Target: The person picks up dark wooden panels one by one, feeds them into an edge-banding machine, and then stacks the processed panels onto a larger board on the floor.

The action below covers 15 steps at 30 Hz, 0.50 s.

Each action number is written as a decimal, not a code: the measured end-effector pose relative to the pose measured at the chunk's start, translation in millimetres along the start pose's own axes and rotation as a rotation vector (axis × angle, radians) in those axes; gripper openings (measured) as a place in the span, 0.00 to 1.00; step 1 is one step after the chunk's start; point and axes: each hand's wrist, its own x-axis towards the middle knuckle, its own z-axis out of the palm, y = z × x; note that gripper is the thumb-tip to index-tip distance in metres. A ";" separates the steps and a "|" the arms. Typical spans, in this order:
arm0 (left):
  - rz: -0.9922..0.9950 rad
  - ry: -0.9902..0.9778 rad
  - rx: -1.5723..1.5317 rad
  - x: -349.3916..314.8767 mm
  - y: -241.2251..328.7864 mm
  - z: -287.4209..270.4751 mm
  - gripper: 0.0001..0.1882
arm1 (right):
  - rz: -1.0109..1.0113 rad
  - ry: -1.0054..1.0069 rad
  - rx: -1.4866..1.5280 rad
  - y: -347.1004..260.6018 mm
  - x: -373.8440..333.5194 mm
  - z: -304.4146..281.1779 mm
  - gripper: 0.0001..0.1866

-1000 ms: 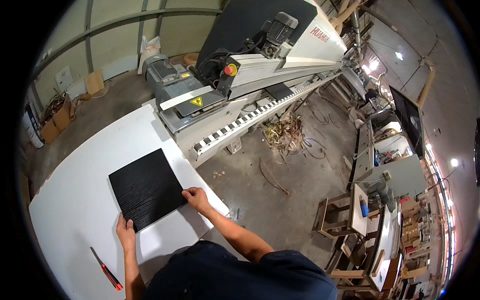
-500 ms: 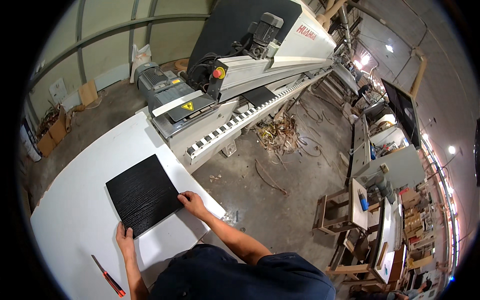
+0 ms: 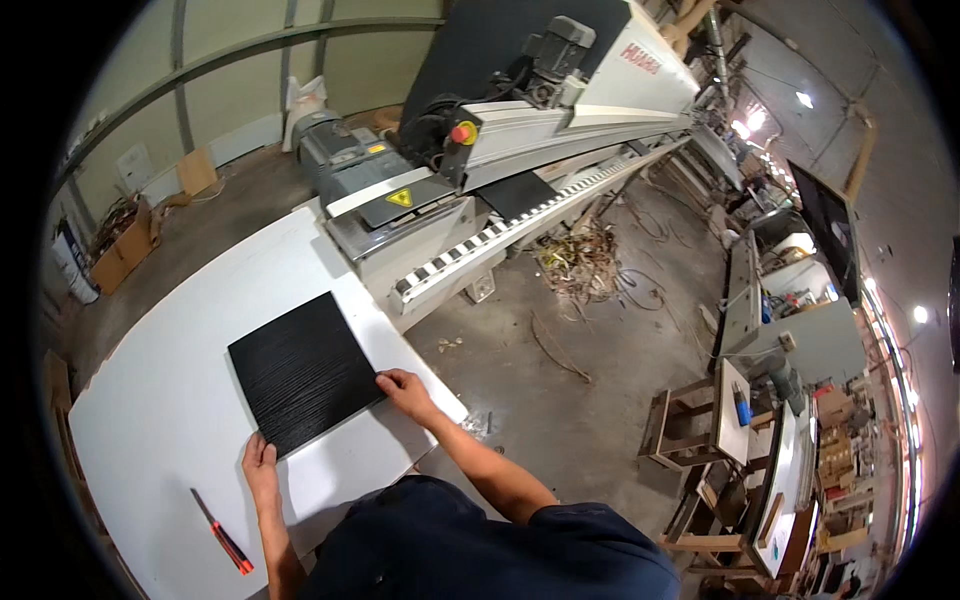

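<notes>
A square black panel [image 3: 305,372] with a ridged, wood-grain-like surface lies on a white tabletop [image 3: 150,400]. My left hand [image 3: 261,472] grips its near left corner, thumb and fingers at the edge. At the right corner, my right hand [image 3: 407,394] pinches the panel's edge between thumb and fingers. The fingers' undersides are hidden. A utility knife [image 3: 222,532] with a red and black handle rests on the tabletop, left of my left hand and apart from it.
Beyond the table stands a long grey-white machine [image 3: 540,140] with a conveyor strip [image 3: 490,232]; another black panel [image 3: 517,195] lies on it. A heap of strip offcuts [image 3: 580,265] covers some floor. Wooden stands [image 3: 735,415] are at the right, a cardboard box [image 3: 122,250] at the far left.
The whole view has shifted slightly, the scene sitting a little further right and the table slightly higher. Both hands stay on the black panel, which shows no clear movement on the table.
</notes>
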 end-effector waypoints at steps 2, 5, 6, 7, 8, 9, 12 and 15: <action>-0.019 0.036 0.002 -2.5 1.6 -6.5 0.25 | 0.019 -0.020 0.031 -4.4 -0.7 3.9 0.17; 0.015 0.021 0.021 -0.3 -4.0 -9.8 0.25 | 0.032 -0.025 0.139 -0.7 0.5 3.4 0.15; 0.014 0.008 0.029 -0.5 -4.8 -11.3 0.25 | 0.031 -0.027 0.153 -3.0 1.0 4.3 0.15; 0.010 -0.017 0.036 -1.8 -3.6 -10.1 0.24 | 0.040 -0.019 0.169 -1.3 0.4 2.3 0.15; 0.002 -0.001 0.040 -4.5 1.1 -9.6 0.24 | 0.045 -0.013 0.186 -0.8 1.4 1.6 0.15; -0.008 -0.028 0.017 -7.5 6.1 -8.4 0.24 | 0.058 -0.023 0.195 -0.1 2.4 0.0 0.15; -0.016 -0.034 -0.027 -11.3 7.1 -12.0 0.24 | 0.117 -0.062 0.226 -2.1 7.6 -5.5 0.13; -0.018 -0.034 0.002 -11.6 4.1 -14.9 0.24 | 0.206 -0.002 0.420 -2.7 17.9 -13.5 0.14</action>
